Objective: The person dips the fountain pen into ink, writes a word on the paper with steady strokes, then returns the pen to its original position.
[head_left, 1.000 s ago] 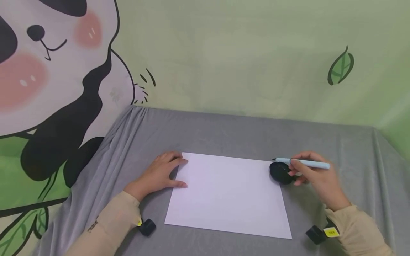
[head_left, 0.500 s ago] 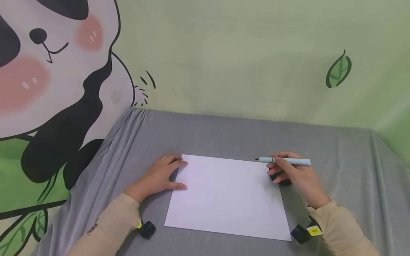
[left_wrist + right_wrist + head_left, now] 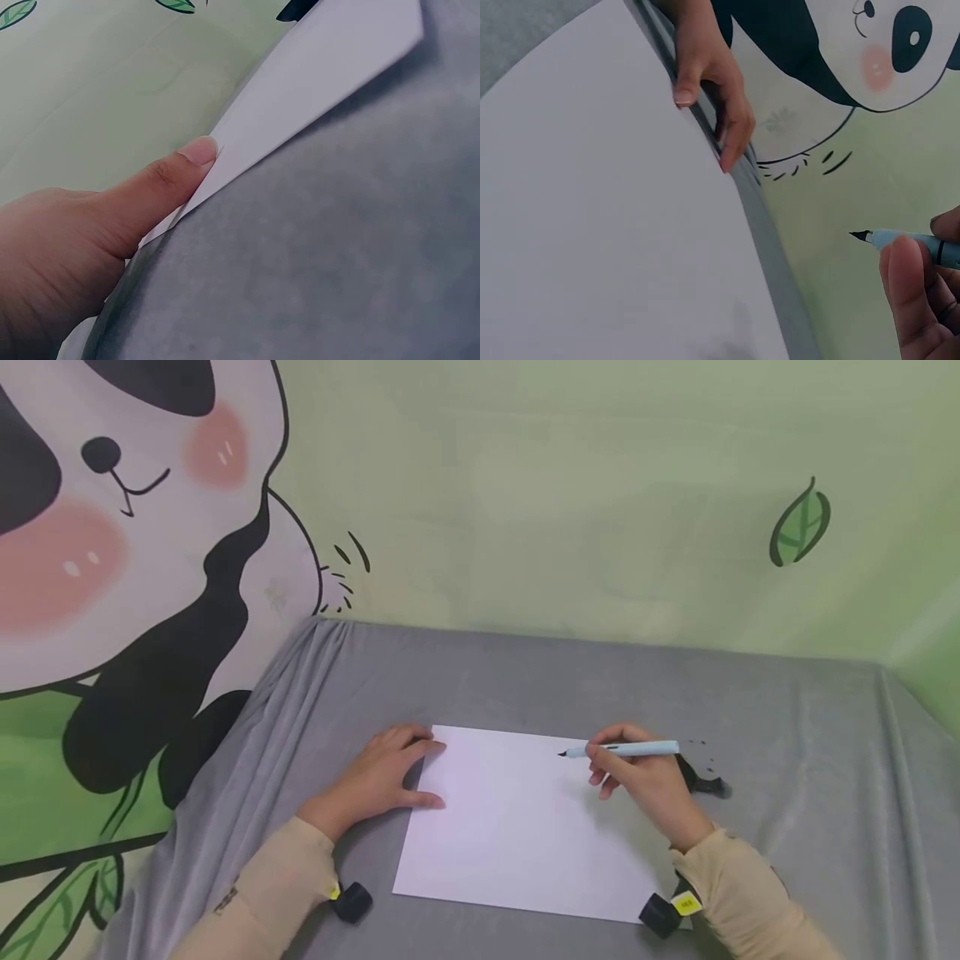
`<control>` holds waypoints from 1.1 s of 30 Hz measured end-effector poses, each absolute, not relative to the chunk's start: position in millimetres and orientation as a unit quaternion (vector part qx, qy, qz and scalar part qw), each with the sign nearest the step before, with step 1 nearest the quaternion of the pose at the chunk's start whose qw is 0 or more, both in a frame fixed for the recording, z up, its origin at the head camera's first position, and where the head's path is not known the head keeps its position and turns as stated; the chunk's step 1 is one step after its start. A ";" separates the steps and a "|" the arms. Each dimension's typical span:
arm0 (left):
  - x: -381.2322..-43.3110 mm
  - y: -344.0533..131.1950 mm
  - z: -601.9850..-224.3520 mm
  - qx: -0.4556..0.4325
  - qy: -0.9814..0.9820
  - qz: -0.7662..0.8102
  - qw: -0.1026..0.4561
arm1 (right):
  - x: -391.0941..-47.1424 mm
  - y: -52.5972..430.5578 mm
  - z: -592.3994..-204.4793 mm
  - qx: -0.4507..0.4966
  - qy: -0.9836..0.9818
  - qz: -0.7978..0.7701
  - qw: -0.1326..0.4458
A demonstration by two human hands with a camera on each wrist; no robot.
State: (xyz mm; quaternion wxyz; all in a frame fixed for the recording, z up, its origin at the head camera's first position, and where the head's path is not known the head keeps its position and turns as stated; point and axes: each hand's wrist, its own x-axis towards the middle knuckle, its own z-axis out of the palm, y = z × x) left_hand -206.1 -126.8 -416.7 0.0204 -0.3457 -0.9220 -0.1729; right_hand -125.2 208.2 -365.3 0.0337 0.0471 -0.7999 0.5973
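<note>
A white sheet of paper (image 3: 510,835) lies on the grey cloth, blank where it shows. My left hand (image 3: 378,777) rests on its left edge, thumb and fingertips spread along the margin; the left wrist view shows the thumb (image 3: 169,176) on the paper. Between thumb and fingers, my right hand (image 3: 641,777) holds a light-blue pen (image 3: 645,748) with a dark pointed tip. The pen lies nearly level over the paper's upper right part, tip leftward. In the right wrist view the tip is apart from the sheet. Partly hidden behind my right hand is a black object (image 3: 708,786).
Grey cloth (image 3: 570,681) covers the table and falls in folds at the left. Behind it stands a pale green backdrop (image 3: 562,527) with a painted panda and leaf. Black blocks with yellow labels sit at both wrists.
My right hand has moved left with the pen, from beside the paper's upper right corner to over the sheet. The black object is now behind the hand. My left hand stays on the edge.
</note>
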 end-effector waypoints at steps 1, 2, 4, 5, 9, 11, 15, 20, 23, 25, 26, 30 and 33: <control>-206.0 -126.9 -416.9 -0.347 -0.922 -0.173 0.021 | -125.8 205.1 -367.0 0.045 -0.799 0.599 0.028; -206.0 -126.9 -416.8 -0.348 -0.921 -0.173 0.023 | -126.3 202.3 -369.0 0.046 -0.797 0.602 0.024; -205.8 -126.8 -416.3 -0.350 -0.920 -0.173 0.024 | -127.1 197.4 -372.6 0.049 -0.795 0.604 0.017; -205.8 -126.6 -416.2 -0.351 -0.920 -0.174 0.024 | -127.3 195.5 -374.5 0.050 -0.795 0.605 0.013; -205.9 -126.8 -416.0 -0.349 -0.921 -0.172 0.020 | -128.6 190.1 -382.0 0.060 -0.796 0.603 0.003; -205.8 -127.0 -415.8 -0.347 -0.922 -0.170 0.018 | -129.9 188.3 -386.3 0.064 -0.796 0.602 0.000; -205.3 -127.2 -414.7 -0.346 -0.924 -0.164 0.014 | -131.5 184.8 -394.5 0.067 -0.790 0.609 -0.003; -204.9 -126.2 -413.9 -0.344 -0.924 -0.168 0.004 | -131.4 182.4 -404.0 0.056 -0.787 0.615 0.006; -204.9 -125.9 -413.6 -0.343 -0.923 -0.171 0.005 | -130.9 182.1 -408.3 0.052 -0.785 0.618 0.007; -205.2 -125.9 -413.4 -0.346 -0.922 -0.172 0.009 | -130.7 181.9 -410.9 0.054 -0.780 0.623 0.005; -205.2 -125.9 -413.3 -0.346 -0.922 -0.173 0.009 | -130.7 182.0 -412.2 0.056 -0.778 0.625 0.004; -205.8 -125.8 -414.3 -0.346 -0.923 -0.171 0.006 | -131.0 181.8 -416.7 0.061 -0.779 0.624 0.003; -206.1 -126.5 -416.0 -0.343 -0.924 -0.171 0.004 | -131.8 181.4 -419.7 0.064 -0.786 0.615 0.005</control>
